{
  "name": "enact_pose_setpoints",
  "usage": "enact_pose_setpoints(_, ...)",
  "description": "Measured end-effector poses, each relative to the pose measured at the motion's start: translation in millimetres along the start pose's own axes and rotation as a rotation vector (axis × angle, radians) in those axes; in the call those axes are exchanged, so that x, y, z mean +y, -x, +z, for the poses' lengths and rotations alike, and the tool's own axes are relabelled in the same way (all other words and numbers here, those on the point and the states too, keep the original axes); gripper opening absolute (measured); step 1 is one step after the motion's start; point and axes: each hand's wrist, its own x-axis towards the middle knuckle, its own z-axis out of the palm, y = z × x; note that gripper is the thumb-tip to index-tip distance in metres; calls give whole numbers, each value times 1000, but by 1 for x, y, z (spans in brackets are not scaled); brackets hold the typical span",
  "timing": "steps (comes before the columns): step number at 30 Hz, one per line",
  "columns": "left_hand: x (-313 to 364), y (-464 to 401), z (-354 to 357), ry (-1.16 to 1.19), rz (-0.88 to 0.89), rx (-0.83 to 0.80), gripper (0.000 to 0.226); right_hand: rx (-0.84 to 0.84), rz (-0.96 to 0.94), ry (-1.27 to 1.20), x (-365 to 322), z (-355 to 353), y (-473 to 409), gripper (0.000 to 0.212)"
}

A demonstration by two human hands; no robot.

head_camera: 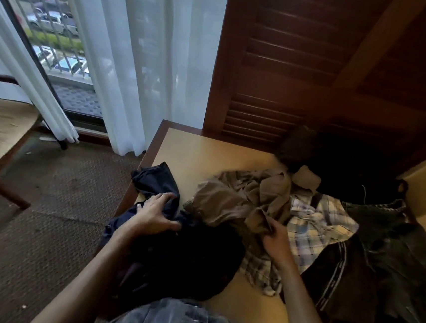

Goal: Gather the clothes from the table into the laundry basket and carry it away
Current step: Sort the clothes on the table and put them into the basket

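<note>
The right hand (273, 241) pinches a fold of the crumpled tan-brown cotton garment (242, 198), fingers curled round the cloth near the middle of the table. The left hand (153, 214) lies spread on the dark navy fabric garment (162, 187), fingers straight and splayed, pressing it down at the table's left edge, where part of it hangs over. Under the tan piece, and touching it, spreads a pale plaid shirt in white, yellow and blue checks (315, 223), reaching toward the near edge. Right of that, a black garment with a white-lettered stripe (336, 274) lies beside a heap of dark clothing (400, 257) along the right edge. More black cloth (336, 168) sits at the far edge against the louvred wooden wardrobe door (280, 76). The light wooden table with dark trim (202, 152) stands by white sheer curtains (144, 50).
</note>
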Motion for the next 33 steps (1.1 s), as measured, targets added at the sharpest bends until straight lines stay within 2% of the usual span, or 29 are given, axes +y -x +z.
enact_pose_setpoints(2, 33, 3, -9, 262, 133, -57, 92, -2, 28, -181, -12, -14, 24, 36)
enact_pose_setpoints(4, 73, 4, -5, 457, 205, -116, 75, 2, 33, -282, -28, -28, 34, 31)
enact_pose_setpoints(6, 114, 3, 10, 475, 225, -135, 50, 24, 15, -340, -40, -38, 32, 28)
enact_pose_setpoints(9, 149, -9, 40, 422, 236, -12, 49, 249, -2, -439, -55, -36, 19, 40)
enact_pose_setpoints(10, 154, -14, 50, 379, 239, 34, 50, 376, -21, -380, -60, -32, 17, 48)
enact_pose_setpoints(12, 163, -15, 62, 310, 254, 95, 56, 628, -23, -111, -59, -19, 11, 63)
enact_pose_setpoints(13, 165, -13, 68, 331, 251, 114, 62, 685, -32, 52, -53, -8, 8, 67)
enact_pose_setpoints(14, 167, -11, 72, 376, 245, 124, 67, 652, -79, 184, -43, 3, 6, 69)
enact_pose_setpoints(16, 166, -13, 73, 466, 217, 136, 74, 352, -183, 260, -8, 25, -1, 65)
enact_pose_setpoints(18, 159, -19, 67, 488, 257, 104, 82, -23, -85, 237, 11, 43, 2, 60)
enact_pose_setpoints(20, 162, -28, 62, 364, 335, 63, 91, -251, 0, 315, 11, 55, 9, 55)
enact_pose_setpoints(22, 167, -44, 66, 116, 330, -11, 83, -321, -45, 315, 5, 64, 7, 43)
enact_pose_setpoints(24, 156, -66, 77, -70, 249, -144, 76, -394, -90, 207, -7, 67, 3, 43)
enact_pose_setpoints(27, 108, -95, 87, -222, 164, -172, 73, -452, 39, 57, -20, 46, -2, 38)
enact_pose_setpoints(29, 77, -105, 92, -325, 184, -148, 74, -321, 76, 38, -22, 20, -12, 30)
enact_pose_setpoints(30, 68, -105, 95, -350, 204, -133, 76, -177, 53, 42, -23, 5, -21, 26)
enact_pose_setpoints(32, 62, -105, 103, -362, 233, -94, 76, 223, 2, 107, -25, -21, -47, 21)
enact_pose_setpoints(33, 62, -106, 105, -362, 240, -76, 76, 399, -8, 167, -28, -31, -65, 25)
